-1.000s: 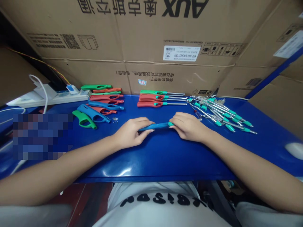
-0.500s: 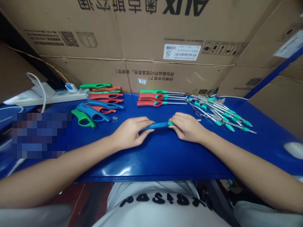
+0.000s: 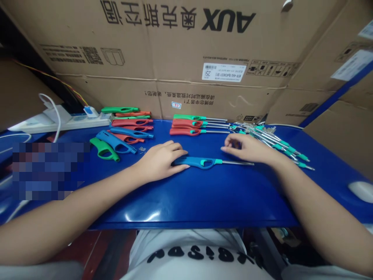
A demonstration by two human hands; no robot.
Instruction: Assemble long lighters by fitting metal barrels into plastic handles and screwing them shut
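Observation:
A blue lighter (image 3: 201, 161) with a teal trigger and a thin metal rod lies flat on the blue table (image 3: 204, 198), in front of me. My left hand (image 3: 159, 160) grips its handle end, fingers over the top and thumb beside it. My right hand (image 3: 247, 148) hovers just above and behind the rod. Its fingers are loosely bent and apart, and nothing shows in them. Close behind it lies a pile of metal rods with teal ends (image 3: 274, 140).
Three finished lighters (image 3: 189, 124) lie in a row at the back middle. Several empty red, blue and green handles (image 3: 125, 130) and some tiny screws (image 3: 142, 148) lie back left. A power strip (image 3: 58, 121) sits far left. Cardboard boxes (image 3: 186, 58) wall the back.
My right hand has let go of the blue lighter and lifted back toward the rod pile. The lighter now lies flat with its trigger and rod showing. The left hand stays on the handle.

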